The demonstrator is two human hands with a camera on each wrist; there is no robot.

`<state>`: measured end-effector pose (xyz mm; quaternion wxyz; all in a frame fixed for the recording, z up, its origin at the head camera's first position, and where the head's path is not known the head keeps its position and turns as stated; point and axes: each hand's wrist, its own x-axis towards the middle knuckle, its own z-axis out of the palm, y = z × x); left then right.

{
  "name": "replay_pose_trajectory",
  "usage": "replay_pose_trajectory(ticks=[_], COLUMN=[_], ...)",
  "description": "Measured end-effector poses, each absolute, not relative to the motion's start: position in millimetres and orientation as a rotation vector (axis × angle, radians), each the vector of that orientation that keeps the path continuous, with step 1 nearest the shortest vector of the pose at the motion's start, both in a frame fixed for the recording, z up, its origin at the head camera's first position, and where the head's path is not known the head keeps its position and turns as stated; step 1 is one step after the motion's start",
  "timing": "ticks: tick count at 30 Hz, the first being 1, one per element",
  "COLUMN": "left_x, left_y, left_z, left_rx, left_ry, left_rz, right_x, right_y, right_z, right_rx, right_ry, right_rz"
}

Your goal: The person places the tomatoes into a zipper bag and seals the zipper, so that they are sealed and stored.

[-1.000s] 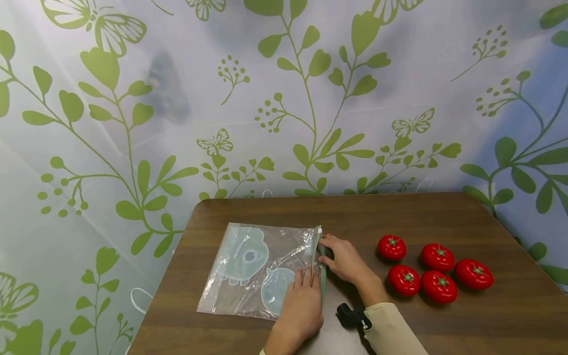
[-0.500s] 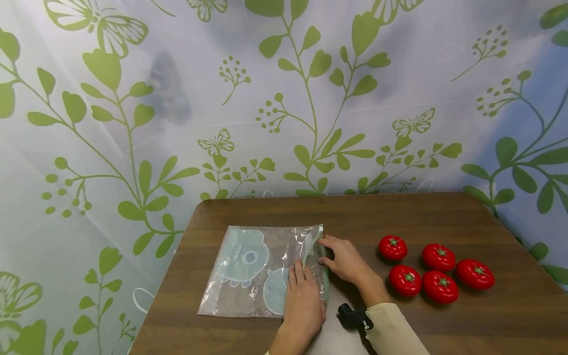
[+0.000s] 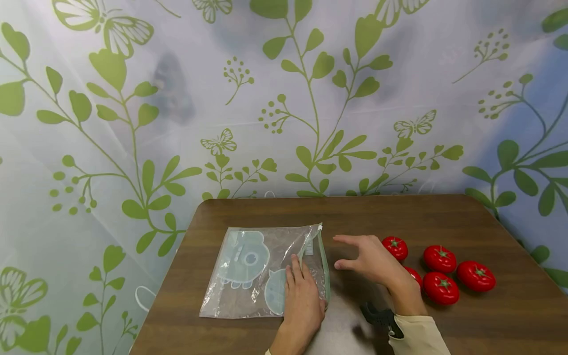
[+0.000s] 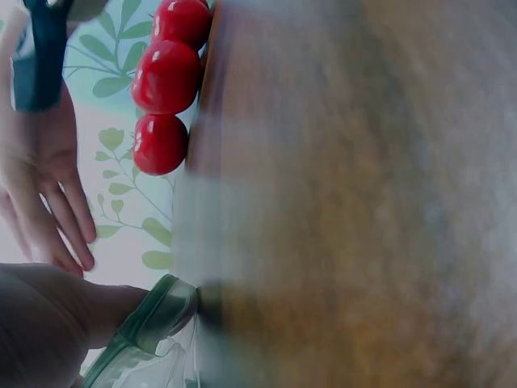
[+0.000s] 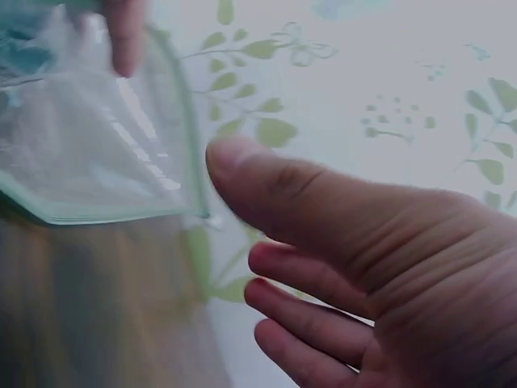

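A clear zip bag (image 3: 284, 239) with pale blue animal prints and a green-edged mouth lies flat on the table, mouth to the right. My left hand (image 3: 303, 298) holds the near part of that mouth, its upper edge drawn back from the lower one. In the left wrist view my left thumb (image 4: 113, 311) is against the green edge. My right hand (image 3: 374, 259) is raised between the bag and the tomatoes, holding nothing, thumb and fingers spread apart. Several shiny red tomatoes (image 3: 440, 288) sit on the right; one is partly hidden behind my right hand.
The brown wooden table (image 3: 381, 212) ends at a curtain (image 3: 284, 98) patterned with green leaves and butterflies. A black wrist camera mount (image 3: 379, 315) sits on my right wrist. A white loop (image 3: 144, 298) shows beside the table's left edge.
My right hand has let go of the bag's mouth and moved right toward the tomatoes. My left hand has shifted slightly right, and the bag's mouth is parted wider.
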<state>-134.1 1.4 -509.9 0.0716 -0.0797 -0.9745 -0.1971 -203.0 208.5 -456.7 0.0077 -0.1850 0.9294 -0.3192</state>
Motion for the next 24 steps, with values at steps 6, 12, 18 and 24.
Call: replay_pose_trajectory(ticks=[6,12,18,24], left_x=[-134.0,-133.6,-133.9,-135.5], left_y=[0.5,1.1,0.8,0.2], left_z=[-510.3,-511.4,-512.2,-511.0], left_rx=[-0.222,-0.204,-0.19,-0.187], left_ry=[-2.932,-2.917,-2.904,-2.91], left_rz=[-0.588,-0.58,-0.601,-0.632], right_x=[-181.7,-167.8,-162.6,-157.7], right_y=[228.6,248.5,269.5,295.2], right_z=[-431.4,-415.7,-405.3,-396.0], right_rx=[-0.564,-0.551,-0.509,-0.431], right_ry=[2.921,2.948,2.932,2.898], right_rz=[-0.997,-0.923,-0.859,-0.875])
